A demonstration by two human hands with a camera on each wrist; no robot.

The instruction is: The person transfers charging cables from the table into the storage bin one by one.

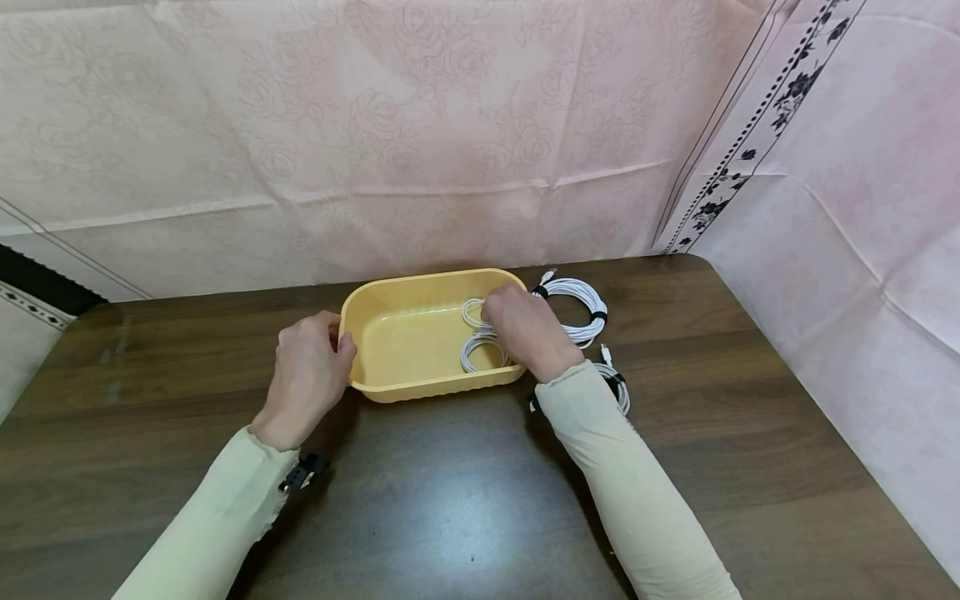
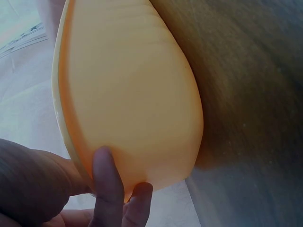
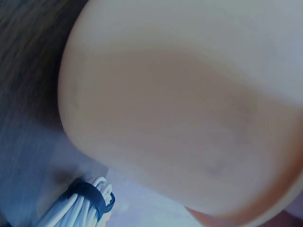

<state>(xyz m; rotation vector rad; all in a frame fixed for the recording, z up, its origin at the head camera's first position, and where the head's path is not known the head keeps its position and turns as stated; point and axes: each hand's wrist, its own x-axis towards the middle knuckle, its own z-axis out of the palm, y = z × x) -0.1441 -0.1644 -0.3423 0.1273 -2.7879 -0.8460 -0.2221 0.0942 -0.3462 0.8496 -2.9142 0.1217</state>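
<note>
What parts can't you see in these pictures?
- Head view: the right hand covers part of the white cable in the yellow tub.
- Head view: the sleeve hides most of a cable coil.
- Right wrist view: the tub's blurred wall fills the frame; fingers unseen.

One yellow tub (image 1: 390, 385), three white cable coils (image 1: 577, 310), two hands (image 1: 303, 379).

Yellow tub (image 1: 405, 333), white cables (image 1: 577, 304)

third cable coil (image 1: 618, 390) under sleeve (image 1: 600, 433)
</note>
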